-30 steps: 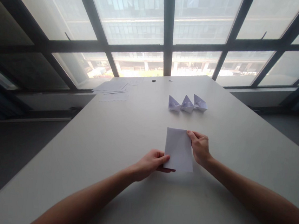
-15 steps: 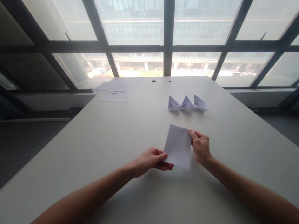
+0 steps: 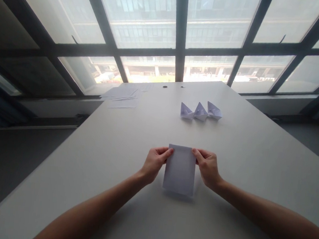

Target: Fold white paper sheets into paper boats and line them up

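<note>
A folded sheet of white paper (image 3: 180, 170) is held up over the near part of the white table, its long side running toward me. My left hand (image 3: 157, 162) pinches its upper left corner, thumb on top and fingers behind. At the upper right corner my right hand (image 3: 207, 166) grips it the same way. The fingers beneath the paper are mostly hidden. Beyond the hands, three folded paper boats (image 3: 201, 112) stand side by side in a row.
Loose white sheets (image 3: 122, 93) lie overlapping at the table's far left edge. The white table (image 3: 110, 160) narrows toward large windows (image 3: 146, 17) with dark frames. A dark round hole (image 3: 165, 86) is near its far end.
The paper has come nearer to me and a little left. My left hand has shifted from its lower left corner to the upper left one; my right hand keeps hold at the upper right.
</note>
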The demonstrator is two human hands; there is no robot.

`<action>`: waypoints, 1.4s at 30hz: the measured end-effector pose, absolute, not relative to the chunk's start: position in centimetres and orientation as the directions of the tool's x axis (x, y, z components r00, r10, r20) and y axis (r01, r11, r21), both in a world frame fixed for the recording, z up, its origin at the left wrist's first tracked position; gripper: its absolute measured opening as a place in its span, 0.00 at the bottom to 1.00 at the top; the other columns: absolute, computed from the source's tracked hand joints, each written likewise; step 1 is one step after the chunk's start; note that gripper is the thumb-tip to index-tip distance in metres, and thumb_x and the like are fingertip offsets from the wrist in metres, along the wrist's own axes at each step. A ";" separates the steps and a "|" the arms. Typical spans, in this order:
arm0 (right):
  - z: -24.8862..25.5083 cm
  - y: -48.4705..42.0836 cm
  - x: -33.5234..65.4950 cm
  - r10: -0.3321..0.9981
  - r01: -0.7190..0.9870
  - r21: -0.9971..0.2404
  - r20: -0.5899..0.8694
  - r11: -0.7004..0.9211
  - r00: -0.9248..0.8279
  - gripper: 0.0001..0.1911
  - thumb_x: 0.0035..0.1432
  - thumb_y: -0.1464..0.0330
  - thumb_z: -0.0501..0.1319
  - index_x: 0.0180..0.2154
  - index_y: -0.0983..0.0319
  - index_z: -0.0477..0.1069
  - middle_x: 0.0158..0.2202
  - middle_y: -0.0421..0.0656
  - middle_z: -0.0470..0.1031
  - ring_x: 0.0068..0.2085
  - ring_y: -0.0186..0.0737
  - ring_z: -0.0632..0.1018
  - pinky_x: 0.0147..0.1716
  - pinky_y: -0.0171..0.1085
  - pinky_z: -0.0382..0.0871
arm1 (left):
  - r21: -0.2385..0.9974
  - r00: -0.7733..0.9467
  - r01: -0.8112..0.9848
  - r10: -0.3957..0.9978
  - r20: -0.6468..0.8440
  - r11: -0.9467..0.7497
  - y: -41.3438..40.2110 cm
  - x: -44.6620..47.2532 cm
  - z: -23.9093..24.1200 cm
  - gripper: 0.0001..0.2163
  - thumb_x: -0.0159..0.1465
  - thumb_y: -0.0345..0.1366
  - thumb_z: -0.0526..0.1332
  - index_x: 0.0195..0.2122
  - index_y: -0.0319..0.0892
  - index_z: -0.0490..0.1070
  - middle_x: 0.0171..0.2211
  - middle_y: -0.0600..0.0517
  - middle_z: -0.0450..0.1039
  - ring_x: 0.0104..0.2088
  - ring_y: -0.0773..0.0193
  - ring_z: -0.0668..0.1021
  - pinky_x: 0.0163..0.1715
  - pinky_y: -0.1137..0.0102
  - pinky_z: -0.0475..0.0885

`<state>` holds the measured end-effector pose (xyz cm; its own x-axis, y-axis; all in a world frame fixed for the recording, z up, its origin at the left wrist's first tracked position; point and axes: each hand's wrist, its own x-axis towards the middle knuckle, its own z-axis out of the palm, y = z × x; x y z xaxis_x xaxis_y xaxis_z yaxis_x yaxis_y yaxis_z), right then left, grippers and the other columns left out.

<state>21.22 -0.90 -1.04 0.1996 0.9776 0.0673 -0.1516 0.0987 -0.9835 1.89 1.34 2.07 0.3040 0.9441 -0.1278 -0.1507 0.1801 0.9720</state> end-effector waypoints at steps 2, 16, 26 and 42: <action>-0.9 -1.0 21.2 0.982 -0.155 -0.984 0.063 0.091 0.175 0.19 0.56 0.54 0.65 0.29 0.65 0.78 0.23 0.40 0.71 0.25 0.34 0.68 0.25 0.35 0.65 | 0.979 0.277 -0.133 0.954 -0.114 0.156 1.4 1.7 2.0 0.21 0.56 0.50 0.69 0.41 0.35 0.80 0.32 0.46 0.78 0.33 0.61 0.75 0.36 0.68 0.69; 2.0 0.9 23.9 0.978 -0.011 -1.000 0.029 0.027 -0.206 0.25 0.59 0.50 0.60 0.37 0.67 0.78 0.30 0.48 0.79 0.30 0.39 0.77 0.28 0.35 0.69 | 0.978 0.578 0.152 0.790 -0.206 0.144 0.9 1.3 4.2 0.21 0.56 0.52 0.68 0.25 0.34 0.75 0.21 0.53 0.67 0.22 0.70 0.65 0.23 0.73 0.55; 1.3 -0.6 22.2 0.885 0.264 -0.929 0.117 0.258 -0.451 0.13 0.58 0.63 0.62 0.27 0.65 0.76 0.21 0.38 0.71 0.24 0.32 0.67 0.24 0.31 0.57 | 0.949 0.645 0.269 0.701 -0.306 0.166 0.1 1.6 4.4 0.22 0.53 0.55 0.67 0.22 0.36 0.73 0.17 0.56 0.60 0.19 0.72 0.58 0.19 0.73 0.49; 0.4 1.3 24.0 0.957 0.389 -0.884 0.183 0.261 -0.224 0.15 0.61 0.62 0.58 0.26 0.64 0.71 0.22 0.38 0.67 0.26 0.34 0.65 0.25 0.33 0.56 | 0.921 0.566 0.334 0.739 -0.366 0.201 2.1 0.3 3.2 0.23 0.54 0.54 0.67 0.26 0.35 0.76 0.20 0.52 0.69 0.19 0.70 0.66 0.19 0.74 0.57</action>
